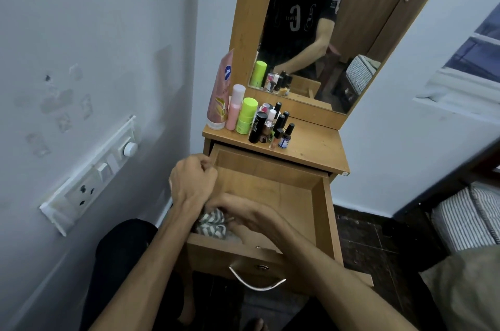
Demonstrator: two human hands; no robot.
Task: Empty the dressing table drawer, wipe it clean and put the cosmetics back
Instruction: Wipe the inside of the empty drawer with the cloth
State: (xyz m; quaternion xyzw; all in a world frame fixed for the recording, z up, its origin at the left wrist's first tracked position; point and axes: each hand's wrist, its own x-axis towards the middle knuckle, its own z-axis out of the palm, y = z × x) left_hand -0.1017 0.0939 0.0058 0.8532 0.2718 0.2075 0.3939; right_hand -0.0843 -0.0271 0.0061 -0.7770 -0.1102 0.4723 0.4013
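Striped grey-and-white cloth (212, 223) lies bunched in the drawer's (322, 211) near left corner, under the right hand (238, 210), whose fingers press down on it. Beyond them the left hand (193, 179) curls on the drawer's left wall. Cosmetics (259, 122) stand farther off on the tabletop (313, 148).

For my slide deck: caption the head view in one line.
Right hand wipes the emptied drawer with a striped cloth; cosmetics wait on the dressing table top.
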